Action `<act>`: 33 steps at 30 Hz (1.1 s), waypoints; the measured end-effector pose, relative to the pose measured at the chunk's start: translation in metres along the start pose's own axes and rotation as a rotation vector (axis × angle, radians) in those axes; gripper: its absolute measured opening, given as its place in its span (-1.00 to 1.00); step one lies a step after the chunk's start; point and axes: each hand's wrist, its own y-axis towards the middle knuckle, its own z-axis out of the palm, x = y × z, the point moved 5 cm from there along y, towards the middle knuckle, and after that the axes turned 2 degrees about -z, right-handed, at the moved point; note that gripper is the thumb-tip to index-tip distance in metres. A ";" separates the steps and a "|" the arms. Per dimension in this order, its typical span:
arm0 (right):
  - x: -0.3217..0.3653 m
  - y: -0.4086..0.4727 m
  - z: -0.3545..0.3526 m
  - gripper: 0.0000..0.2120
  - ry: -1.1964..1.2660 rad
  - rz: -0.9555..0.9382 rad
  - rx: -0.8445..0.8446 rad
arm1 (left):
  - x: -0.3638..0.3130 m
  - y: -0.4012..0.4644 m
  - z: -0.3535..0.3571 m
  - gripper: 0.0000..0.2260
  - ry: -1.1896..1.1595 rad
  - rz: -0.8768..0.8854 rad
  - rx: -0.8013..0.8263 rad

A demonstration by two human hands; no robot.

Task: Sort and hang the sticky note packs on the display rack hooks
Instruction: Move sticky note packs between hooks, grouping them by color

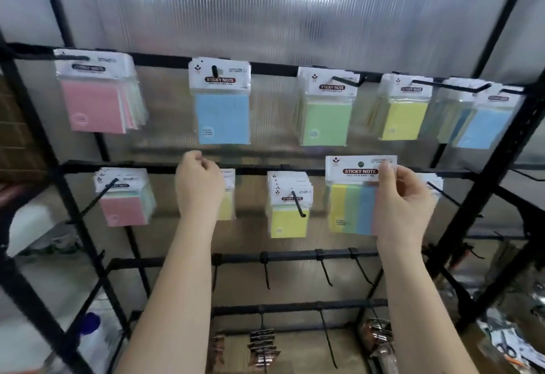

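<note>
My right hand (402,199) pinches a multicolour striped sticky note pack (352,196) by its right edge, held upright in front of the middle rail. My left hand (199,185) is raised with curled fingers in front of a yellow pack (227,196) on the middle rail; whether it grips anything is hidden. The top rail carries pink packs (97,102), a blue pack (222,108), green packs (324,114), yellow packs (404,114) and blue packs (480,120). The middle rail holds pink packs (124,199) and yellow packs (289,208).
The black rack frame (483,173) stands before a ribbed translucent panel. Lower rails bear several bare hooks (326,270). Shiny packets (262,347) hang near the bottom. Bags and clutter lie on the floor at the lower right (510,344).
</note>
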 end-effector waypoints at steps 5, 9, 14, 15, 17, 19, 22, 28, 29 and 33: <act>-0.005 -0.008 0.015 -0.77 0.041 0.023 0.068 | -0.024 0.000 -0.019 -0.62 -0.127 0.125 -0.019; -0.003 -0.019 0.028 -0.79 0.082 0.024 0.074 | -0.032 0.003 -0.015 -0.51 -0.155 0.109 0.007; 0.000 -0.030 0.035 -0.79 0.102 0.051 0.056 | -0.028 0.018 -0.006 -0.42 -0.245 0.041 0.046; 0.001 -0.032 0.036 -0.79 0.104 0.053 0.054 | -0.027 0.020 -0.004 -0.41 -0.261 0.030 0.042; 0.004 -0.035 0.037 -0.77 0.101 0.049 0.050 | -0.027 0.022 -0.001 -0.40 -0.271 0.025 0.037; 0.004 -0.037 0.036 -0.75 0.096 0.051 0.045 | -0.026 0.024 0.000 -0.40 -0.289 0.015 0.041; 0.000 -0.040 0.035 -0.74 0.100 0.060 0.037 | -0.023 0.024 -0.007 -0.46 -0.325 -0.001 0.012; -0.003 -0.045 0.039 -0.76 0.088 0.061 0.049 | -0.021 0.010 -0.009 -0.67 -0.422 -0.012 0.035; -0.003 -0.046 0.039 -0.76 0.085 0.061 0.051 | -0.022 0.005 -0.010 -0.73 -0.411 0.010 0.020; -0.001 -0.045 0.039 -0.76 0.091 0.071 0.029 | -0.032 -0.016 -0.007 -0.80 -0.424 0.116 0.013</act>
